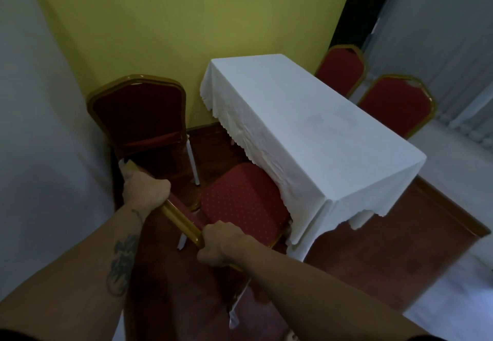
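Observation:
A red chair [244, 202] with a gold frame stands right below me, its dotted seat partly tucked under the table's hanging cloth. My left hand [145, 190] grips the left end of the gold top rail of its backrest [181, 222]. My right hand [222, 244] grips the right end of the same rail. Both fists are curled round the bar, with a bare stretch of rail between them. The backrest's padding is mostly hidden by my forearms.
A long table under a white cloth [320, 132] runs away to the right. Another red chair [141, 116] stands by the yellow wall at left. Two more red chairs [394, 106] stand beyond the table. The floor is dark red-brown.

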### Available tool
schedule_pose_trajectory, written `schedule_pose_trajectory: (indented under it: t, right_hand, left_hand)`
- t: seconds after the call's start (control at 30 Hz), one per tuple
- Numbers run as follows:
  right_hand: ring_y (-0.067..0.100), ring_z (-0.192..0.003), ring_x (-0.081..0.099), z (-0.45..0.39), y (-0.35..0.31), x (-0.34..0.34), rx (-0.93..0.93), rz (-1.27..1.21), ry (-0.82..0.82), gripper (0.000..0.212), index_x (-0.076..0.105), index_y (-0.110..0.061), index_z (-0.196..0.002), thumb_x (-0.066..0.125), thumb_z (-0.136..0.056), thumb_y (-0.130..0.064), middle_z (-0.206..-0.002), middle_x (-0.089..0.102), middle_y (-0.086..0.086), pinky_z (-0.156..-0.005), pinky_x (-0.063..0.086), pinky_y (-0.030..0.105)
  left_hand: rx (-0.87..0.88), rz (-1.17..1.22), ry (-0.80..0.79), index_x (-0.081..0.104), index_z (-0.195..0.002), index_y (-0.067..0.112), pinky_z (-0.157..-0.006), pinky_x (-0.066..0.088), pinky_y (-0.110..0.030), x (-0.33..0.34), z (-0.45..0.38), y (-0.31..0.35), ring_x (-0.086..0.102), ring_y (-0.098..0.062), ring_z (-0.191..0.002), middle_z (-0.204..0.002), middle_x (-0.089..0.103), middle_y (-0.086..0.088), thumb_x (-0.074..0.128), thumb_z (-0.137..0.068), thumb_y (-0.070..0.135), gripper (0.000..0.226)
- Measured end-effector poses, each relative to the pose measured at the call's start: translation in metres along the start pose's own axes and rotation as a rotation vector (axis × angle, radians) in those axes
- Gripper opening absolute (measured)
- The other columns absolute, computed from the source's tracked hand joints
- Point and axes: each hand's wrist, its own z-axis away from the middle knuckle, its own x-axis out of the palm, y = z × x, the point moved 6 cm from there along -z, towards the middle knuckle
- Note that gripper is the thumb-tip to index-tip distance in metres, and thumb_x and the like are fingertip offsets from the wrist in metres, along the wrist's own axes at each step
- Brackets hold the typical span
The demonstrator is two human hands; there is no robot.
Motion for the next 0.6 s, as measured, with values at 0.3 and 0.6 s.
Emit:
schedule_pose_trajectory:
  t: [0.3,0.6]
  right_hand:
    - [0.039,-0.117,0.060,-0.029,-0.006,-0.016,-0.070,0.082,-0.030,0.052,0.058,-0.004,-0.129,0.058,-0.096,-0.044,-0.131,0.060,0.020,-0.091,0.049,0.044]
    - [0.040,-0.121,0.058,-0.087,0.024,-0.048,-0.079,-0.007,0.001,0.072,0.047,-0.008,-0.141,0.063,-0.088,-0.054,-0.137,0.057,0.018,-0.096,0.050,0.046]
  left_hand:
    - [0.025,-0.083,-0.043,0.035,-0.133,-0.022,-0.068,0.060,-0.049,0.008,-0.052,0.005,0.067,-0.043,-0.083,-0.111,0.067,-0.030,0.057,-0.048,0.026,0.100]
    - [0.014,-0.133,-0.081,0.019,-0.147,-0.009,-0.113,0.036,-0.053,0.018,-0.059,0.075,0.054,-0.040,-0.123,-0.128,0.055,-0.027,0.057,-0.060,0.031,0.103]
